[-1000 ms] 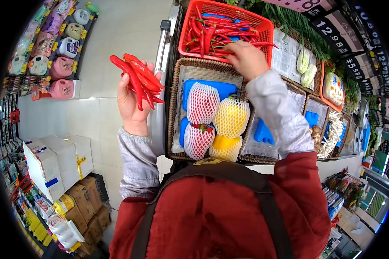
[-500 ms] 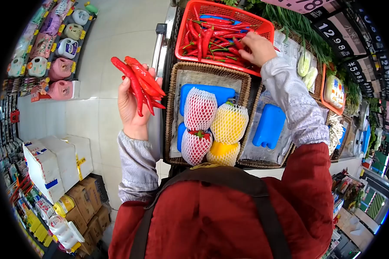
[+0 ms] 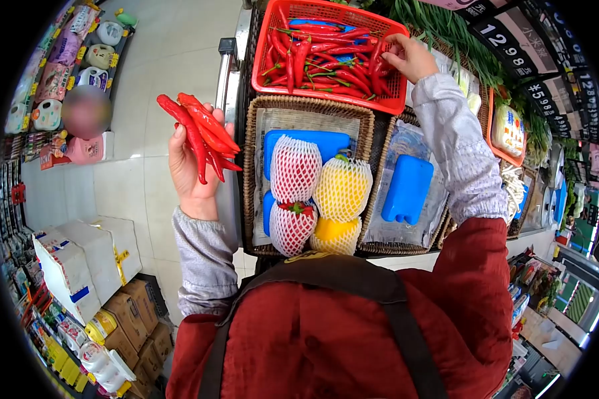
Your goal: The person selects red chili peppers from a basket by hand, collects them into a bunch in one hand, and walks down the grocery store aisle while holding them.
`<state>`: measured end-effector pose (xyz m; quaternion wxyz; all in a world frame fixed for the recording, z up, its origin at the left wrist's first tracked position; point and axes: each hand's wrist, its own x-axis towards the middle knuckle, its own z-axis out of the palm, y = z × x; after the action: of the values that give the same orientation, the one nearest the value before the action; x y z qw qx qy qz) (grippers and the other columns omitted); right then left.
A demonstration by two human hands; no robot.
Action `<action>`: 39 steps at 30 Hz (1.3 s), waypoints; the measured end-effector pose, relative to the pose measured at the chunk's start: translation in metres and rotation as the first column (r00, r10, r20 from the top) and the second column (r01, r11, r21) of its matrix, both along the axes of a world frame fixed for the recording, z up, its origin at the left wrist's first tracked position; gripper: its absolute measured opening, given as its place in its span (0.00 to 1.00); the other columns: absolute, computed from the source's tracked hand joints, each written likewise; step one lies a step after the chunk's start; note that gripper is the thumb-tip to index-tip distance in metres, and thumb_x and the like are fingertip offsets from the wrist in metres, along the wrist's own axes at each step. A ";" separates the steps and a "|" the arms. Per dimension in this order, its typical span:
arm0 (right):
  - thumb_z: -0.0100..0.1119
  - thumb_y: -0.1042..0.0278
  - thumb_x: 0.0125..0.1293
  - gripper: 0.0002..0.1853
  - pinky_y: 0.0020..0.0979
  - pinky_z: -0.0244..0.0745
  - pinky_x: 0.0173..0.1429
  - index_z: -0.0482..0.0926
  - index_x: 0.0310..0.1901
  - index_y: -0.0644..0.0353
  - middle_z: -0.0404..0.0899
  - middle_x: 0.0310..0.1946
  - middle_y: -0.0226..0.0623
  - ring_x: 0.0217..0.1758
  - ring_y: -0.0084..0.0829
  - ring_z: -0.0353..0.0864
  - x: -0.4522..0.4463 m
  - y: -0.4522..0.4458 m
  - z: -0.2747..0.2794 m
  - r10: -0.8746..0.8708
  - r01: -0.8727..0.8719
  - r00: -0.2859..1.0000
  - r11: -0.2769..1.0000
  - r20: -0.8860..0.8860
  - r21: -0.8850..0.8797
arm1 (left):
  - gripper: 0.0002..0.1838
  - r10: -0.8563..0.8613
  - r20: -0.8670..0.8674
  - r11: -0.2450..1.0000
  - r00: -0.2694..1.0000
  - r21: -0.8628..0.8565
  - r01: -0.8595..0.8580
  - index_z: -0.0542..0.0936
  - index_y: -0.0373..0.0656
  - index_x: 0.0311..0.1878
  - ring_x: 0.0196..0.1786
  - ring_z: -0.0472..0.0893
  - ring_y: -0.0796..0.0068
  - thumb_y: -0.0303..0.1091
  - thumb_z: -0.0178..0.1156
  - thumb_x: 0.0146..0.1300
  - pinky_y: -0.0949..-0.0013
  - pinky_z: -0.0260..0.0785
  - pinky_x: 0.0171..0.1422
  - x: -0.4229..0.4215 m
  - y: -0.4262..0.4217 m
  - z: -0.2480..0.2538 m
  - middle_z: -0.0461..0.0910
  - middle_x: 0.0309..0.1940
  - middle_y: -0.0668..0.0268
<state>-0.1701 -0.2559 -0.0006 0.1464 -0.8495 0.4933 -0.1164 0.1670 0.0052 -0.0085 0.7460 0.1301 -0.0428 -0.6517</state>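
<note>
Several long red chili peppers (image 3: 194,133) lie in my left hand (image 3: 196,189), held between thumb and fingers beside the metal counter edge. At the right side of a red plastic basket (image 3: 398,100), my right hand (image 3: 416,61) has its thumb and fingers bent around a red chili pepper (image 3: 378,66) that stands more upright than the others. Loose red chilies (image 3: 319,63) with green stems fill the basket, and blue patches show beneath them.
Nearer me, a wicker basket (image 3: 368,133) holds red and yellow bell peppers in foam nets (image 3: 343,188). Beside it, another basket contains a blue block (image 3: 407,189) on paper. Leafy greens (image 3: 439,23) and price signs (image 3: 506,43) are at right; white boxes (image 3: 80,256) stand at left.
My right hand has moved slightly up and right within the view, drawing a chili toward the basket's right side. The whole counter has shifted a little left. My left hand still holds its chilies.
</note>
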 end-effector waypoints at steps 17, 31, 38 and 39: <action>0.53 0.58 0.58 0.12 0.41 0.73 0.44 0.79 0.40 0.53 0.80 0.36 0.38 0.40 0.40 0.79 0.050 0.066 -0.010 0.321 -0.322 0.937 0.947 -0.140 0.013 | 0.24 0.033 0.046 0.999 0.998 -0.016 -0.032 0.65 0.38 0.57 0.55 0.73 0.56 0.34 0.57 0.58 0.48 0.66 0.60 -0.002 -0.012 -0.003 0.72 0.51 0.55; 0.48 0.62 0.61 0.12 0.39 0.74 0.40 0.77 0.43 0.52 0.76 0.35 0.37 0.38 0.39 0.78 0.115 0.070 -0.026 0.403 -0.404 0.823 0.911 -0.400 0.087 | 0.23 0.018 0.037 1.000 0.999 -0.009 -0.018 0.66 0.37 0.57 0.54 0.74 0.54 0.34 0.55 0.59 0.47 0.66 0.60 0.000 -0.006 -0.005 0.73 0.50 0.54; 0.46 0.64 0.62 0.10 0.41 0.74 0.34 0.76 0.41 0.53 0.79 0.28 0.42 0.31 0.42 0.80 0.119 0.082 -0.022 0.288 -0.332 0.808 0.943 -0.513 0.007 | 0.22 0.005 0.044 1.000 0.999 -0.018 -0.005 0.65 0.36 0.56 0.54 0.75 0.55 0.34 0.53 0.60 0.48 0.67 0.59 -0.001 -0.007 -0.003 0.73 0.50 0.54; 0.45 0.64 0.62 0.11 0.41 0.74 0.35 0.77 0.40 0.53 0.79 0.29 0.43 0.32 0.42 0.80 0.119 0.079 -0.026 0.286 -0.308 0.802 0.950 -0.524 0.047 | 0.22 -0.006 0.046 1.000 0.999 -0.021 0.007 0.65 0.36 0.56 0.54 0.74 0.56 0.34 0.53 0.60 0.48 0.68 0.59 0.001 -0.007 -0.004 0.73 0.50 0.54</action>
<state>-0.0514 -0.1765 -0.0262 0.0056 -0.9182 0.3728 0.1340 0.1677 -0.0017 -0.0127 0.7441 0.1368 -0.0672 -0.6505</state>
